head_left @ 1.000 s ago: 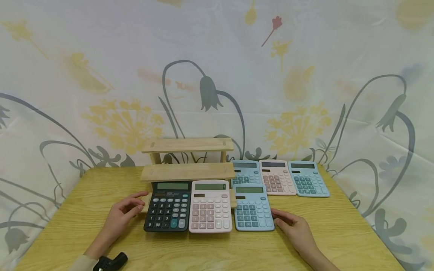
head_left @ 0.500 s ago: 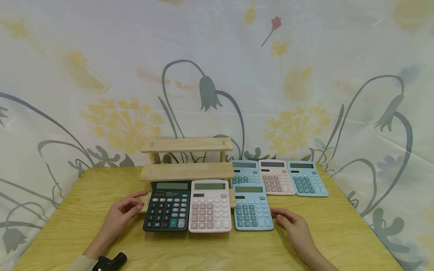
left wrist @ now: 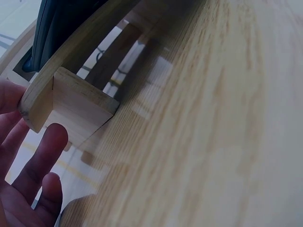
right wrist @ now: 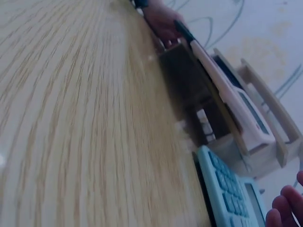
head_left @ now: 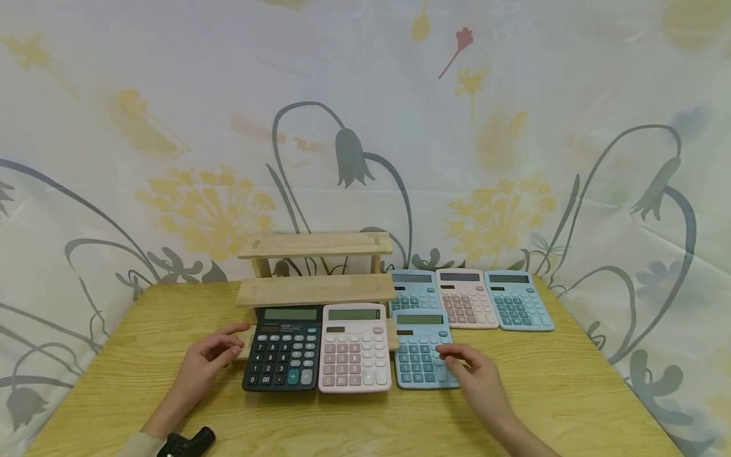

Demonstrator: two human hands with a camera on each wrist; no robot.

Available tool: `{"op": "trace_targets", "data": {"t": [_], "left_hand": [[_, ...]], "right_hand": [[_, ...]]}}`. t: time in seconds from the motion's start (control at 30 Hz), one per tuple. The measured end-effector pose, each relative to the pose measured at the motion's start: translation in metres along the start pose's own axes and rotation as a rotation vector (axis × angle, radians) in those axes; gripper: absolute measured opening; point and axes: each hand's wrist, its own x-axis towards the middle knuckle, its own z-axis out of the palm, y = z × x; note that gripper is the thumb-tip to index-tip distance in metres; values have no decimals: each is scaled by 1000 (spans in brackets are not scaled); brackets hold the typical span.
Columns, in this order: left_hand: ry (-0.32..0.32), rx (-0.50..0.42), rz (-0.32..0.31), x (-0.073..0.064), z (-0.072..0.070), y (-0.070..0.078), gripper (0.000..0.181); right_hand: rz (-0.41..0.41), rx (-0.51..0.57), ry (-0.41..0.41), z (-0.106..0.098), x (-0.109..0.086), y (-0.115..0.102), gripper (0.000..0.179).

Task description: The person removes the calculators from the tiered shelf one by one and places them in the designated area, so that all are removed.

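Note:
My left hand (head_left: 207,358) is at the left end of the wooden shelf stand, fingers loosely bent; in the left wrist view a fingertip touches the end of the lowest board (left wrist: 40,101). On that board lean a black calculator (head_left: 282,349) and a pink calculator (head_left: 355,349). My right hand (head_left: 480,384) hangs over the right side of a blue calculator (head_left: 419,349) that lies on the table. Its fingers are relaxed and hold nothing; I cannot tell whether the fingertips touch the keys.
Behind the blue calculator lie another blue calculator (head_left: 412,292), a pink one (head_left: 467,301) and a further blue one (head_left: 520,301). The stand's middle board (head_left: 316,290) and top board (head_left: 316,245) rise behind. A patterned cloth (head_left: 365,127) hangs at the back.
My right hand has moved left, from beside the front blue calculator's right edge to above its right side. The left hand and the calculators stay where they were.

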Motion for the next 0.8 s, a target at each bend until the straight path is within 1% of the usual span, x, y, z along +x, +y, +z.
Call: {"op": "trace_targets", "data": {"t": [0.17, 0.43, 0.8], "left_hand": [[-4, 7, -15, 0, 1, 0, 7], [5, 17, -5, 1, -1, -1, 8], [-6, 19, -13, 1, -1, -2, 7]], "right_hand": [[-6, 62, -52, 10, -1, -4, 19], [-28, 91, -97, 24, 3, -10, 19], [14, 112, -149, 39, 5, -16, 20]]}}
